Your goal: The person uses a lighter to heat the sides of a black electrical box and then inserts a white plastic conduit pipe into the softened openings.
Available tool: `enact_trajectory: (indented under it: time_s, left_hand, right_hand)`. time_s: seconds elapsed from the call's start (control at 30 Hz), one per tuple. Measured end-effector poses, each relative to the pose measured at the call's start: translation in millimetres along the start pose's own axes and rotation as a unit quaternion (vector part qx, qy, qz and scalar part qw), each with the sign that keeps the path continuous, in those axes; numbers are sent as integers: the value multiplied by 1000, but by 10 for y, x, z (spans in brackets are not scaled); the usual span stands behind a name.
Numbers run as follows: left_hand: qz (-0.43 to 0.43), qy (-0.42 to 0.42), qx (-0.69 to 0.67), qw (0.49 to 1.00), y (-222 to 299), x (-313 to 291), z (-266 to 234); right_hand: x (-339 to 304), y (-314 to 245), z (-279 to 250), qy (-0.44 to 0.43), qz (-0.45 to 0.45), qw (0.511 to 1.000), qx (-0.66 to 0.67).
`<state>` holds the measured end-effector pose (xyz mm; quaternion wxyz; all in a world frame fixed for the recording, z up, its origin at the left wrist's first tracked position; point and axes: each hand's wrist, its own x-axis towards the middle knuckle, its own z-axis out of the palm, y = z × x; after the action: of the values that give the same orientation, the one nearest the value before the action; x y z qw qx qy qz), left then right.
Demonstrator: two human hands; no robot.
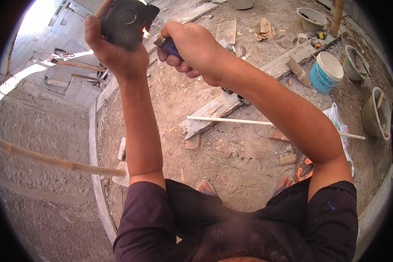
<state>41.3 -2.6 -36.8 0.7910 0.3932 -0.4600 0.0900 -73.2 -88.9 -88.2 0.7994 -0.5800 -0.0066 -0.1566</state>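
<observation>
Up at the top left, my left hand (118,59) is closed around a black square box (129,21) with a round mark on its face. It may be plastic, and its far side is hidden. Just to its right, my right hand (185,50) grips a dark purple-blue lighter (170,47). A small orange flame (146,32) burns between the lighter's metal top and the lower right edge of the box. Both arms reach forward over the ground.
A long plank (222,111) and a thin white pipe (236,119) lie on the dirt. At right stand a blue-and-white bucket (325,74) and grey tubs (375,113). A tape measure (316,43) rests farther back. A bamboo pole (52,159) crosses the left side.
</observation>
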Motion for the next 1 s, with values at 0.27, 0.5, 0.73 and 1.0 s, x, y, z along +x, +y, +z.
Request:
enact_trajectory:
  time_s: [0.27,0.5,0.73,1.0]
  left_hand:
    - [3,3,11,1000,35,-23,10]
    - [22,15,21,999,56,-27,50]
    - [32,10,13,999,38,-11,38]
    - [18,5,-17,1000,22,6,34]
  right_hand:
    - [1,-15,0,1,2,1000,6]
    - [-25,-63,-20,5,0,1000,14]
    - [-17,-54,-17,1,3,999,37]
    - [-11,-41,-32,6,-1,999,46]
